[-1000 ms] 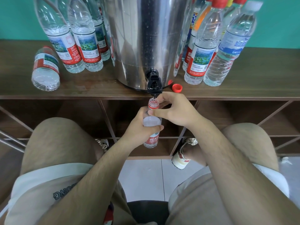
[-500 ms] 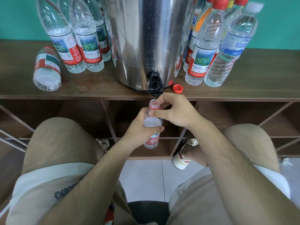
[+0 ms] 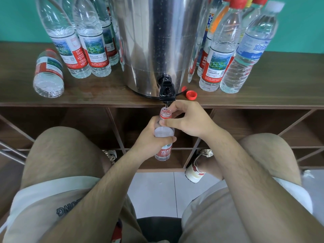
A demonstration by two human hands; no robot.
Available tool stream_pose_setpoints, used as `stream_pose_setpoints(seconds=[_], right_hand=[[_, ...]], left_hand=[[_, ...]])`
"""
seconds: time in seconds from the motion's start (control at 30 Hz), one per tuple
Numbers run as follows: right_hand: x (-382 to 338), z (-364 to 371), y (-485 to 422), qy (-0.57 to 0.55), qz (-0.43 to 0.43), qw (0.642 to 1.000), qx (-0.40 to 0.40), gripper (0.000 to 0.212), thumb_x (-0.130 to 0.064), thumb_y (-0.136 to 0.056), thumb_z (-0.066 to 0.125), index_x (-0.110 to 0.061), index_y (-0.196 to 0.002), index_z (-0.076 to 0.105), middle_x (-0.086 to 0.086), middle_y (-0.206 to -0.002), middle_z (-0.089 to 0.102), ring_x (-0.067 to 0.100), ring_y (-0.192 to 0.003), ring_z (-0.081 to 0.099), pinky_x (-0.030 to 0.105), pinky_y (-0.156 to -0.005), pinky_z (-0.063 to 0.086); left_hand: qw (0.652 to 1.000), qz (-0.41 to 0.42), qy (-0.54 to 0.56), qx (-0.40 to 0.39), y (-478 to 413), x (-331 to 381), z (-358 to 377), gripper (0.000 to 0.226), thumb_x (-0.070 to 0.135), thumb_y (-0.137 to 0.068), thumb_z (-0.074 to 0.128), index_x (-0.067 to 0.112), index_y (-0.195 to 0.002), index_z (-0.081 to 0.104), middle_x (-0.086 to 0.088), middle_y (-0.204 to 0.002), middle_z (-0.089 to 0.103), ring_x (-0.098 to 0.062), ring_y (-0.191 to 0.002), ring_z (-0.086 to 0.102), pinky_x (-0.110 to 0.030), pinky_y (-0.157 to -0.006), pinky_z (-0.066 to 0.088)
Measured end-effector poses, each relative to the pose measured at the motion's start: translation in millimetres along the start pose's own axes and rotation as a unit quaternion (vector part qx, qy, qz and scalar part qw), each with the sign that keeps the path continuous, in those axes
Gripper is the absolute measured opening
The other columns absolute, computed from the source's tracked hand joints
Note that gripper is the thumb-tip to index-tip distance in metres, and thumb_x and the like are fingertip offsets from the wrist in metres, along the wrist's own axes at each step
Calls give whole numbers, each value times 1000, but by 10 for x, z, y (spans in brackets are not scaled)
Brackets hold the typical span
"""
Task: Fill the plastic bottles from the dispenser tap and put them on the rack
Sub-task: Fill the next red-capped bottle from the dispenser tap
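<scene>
So the small bottle [image 3: 164,135] is right under the black tap [image 3: 167,91]. The left hand [image 3: 150,139] has its fingers wrapped round the body, and the right hand [image 3: 189,120] has fingers curled at the neck, probably pinching it. A red cap [image 3: 191,94] lies beside the steel dispenser [image 3: 157,41], other bottles [image 3: 93,41] crowd both sides of the brown desk [image 3: 263,95], and there's a teal wall [image 3: 17,18] behind.

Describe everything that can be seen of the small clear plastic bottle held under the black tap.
The small clear plastic bottle has a red neck ring, a red and white label and no cap. It is held nearly upright, its open mouth below the black tap of the steel dispenser. The left hand grips its body; the right hand pinches its neck. Its water level is unclear.
</scene>
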State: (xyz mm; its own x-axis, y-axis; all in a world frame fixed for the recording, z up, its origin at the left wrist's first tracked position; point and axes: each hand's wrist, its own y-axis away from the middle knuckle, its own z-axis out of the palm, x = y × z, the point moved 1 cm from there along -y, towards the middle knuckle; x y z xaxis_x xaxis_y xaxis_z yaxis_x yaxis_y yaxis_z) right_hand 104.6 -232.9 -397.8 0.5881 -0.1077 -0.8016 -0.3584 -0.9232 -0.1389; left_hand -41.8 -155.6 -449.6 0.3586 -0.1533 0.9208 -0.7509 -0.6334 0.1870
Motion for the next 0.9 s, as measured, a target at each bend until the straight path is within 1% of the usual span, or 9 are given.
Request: stream_pose_setpoints(seconds=[0.1,0.23,0.33,0.5,0.63,0.7,0.77,0.83,0.9], right_hand=[[1,-2,4,1,3,1000,-1,23,-39,-79,89,-26,-93,76,-13,-94,77,5,-91,71,41,-89,60],[6,7,3,-2,6,1000,-4,23,-37,-79,90,-24,-92,77,-12,-93,77,7,-90,72,44,-89,59],[2,5,3,-1,8,1000,-4,23,-37,-79,90,-24,-93,77,-11,-93,77,7,-90,72,44,-88,59],[-4,4,6,-3,9,1000,-5,24,-35,-78,91,-22,-92,77,-11,-91,77,6,-88,72,41,-87,60],[-9,4,9,-2,9,1000,-8,23,-35,-78,91,-22,-90,77,-10,-91,77,8,-88,72,42,-87,60],[-10,1,13,0,8,1000,-8,23,-36,-77,91,-22,-89,76,-10,-91,77,7,-88,72,42,-87,60],[-14,0,14,1,9,1000,-8,23,-36,-78,91,-23,-89,76,-10,-90,77,7,-87,72,41,-86,60],[-18,3,14,4,10,1000,-9,23,-36,-78,91,-23,-89,76,-10,-90,76,6,-87,71,40,-86,60],[-22,7,13,2,12,1000,-9,23,-36,-78,91,-22,-89,76,-10,-90,77,6,-87,72,40,-86,60]], left_hand=[[1000,-1,-2,0,1,-2,0,76,24,-87,83,29,-147,37,3,-133,57,-20,-119,61,-38,-101,55],[1000,0,-12,5,-7,-4,5,75,25,-88,82,28,-147,36,4,-132,56,-17,-114,59,-34,-97,53],[1000,1,-12,6,-13,-1,9,74,24,-88,82,27,-147,37,3,-131,56,-17,-114,59,-35,-99,53],[1000,2,-16,4,-24,-23,7,73,25,-87,82,29,-145,37,5,-129,56,-17,-113,60,-35,-99,54],[1000,6,-20,7,-38,-49,11,70,25,-86,83,32,-140,38,8,-124,56,-16,-109,60,-30,-93,54],[1000,5,-20,10,-42,-57,11,69,25,-86,84,34,-137,38,8,-123,56,-15,-109,60,-31,-94,54],[1000,5,-19,10,-44,-64,13,68,26,-86,84,36,-135,37,9,-123,56,-14,-108,60,-29,-92,53],[1000,4,-16,9,-41,-69,12,69,26,-86,84,36,-136,37,10,-123,56,-14,-107,60,-28,-91,52],[1000,3,-15,8,-44,-72,12,69,26,-86,84,36,-136,37,10,-123,55,-15,-110,60,-30,-93,53]])
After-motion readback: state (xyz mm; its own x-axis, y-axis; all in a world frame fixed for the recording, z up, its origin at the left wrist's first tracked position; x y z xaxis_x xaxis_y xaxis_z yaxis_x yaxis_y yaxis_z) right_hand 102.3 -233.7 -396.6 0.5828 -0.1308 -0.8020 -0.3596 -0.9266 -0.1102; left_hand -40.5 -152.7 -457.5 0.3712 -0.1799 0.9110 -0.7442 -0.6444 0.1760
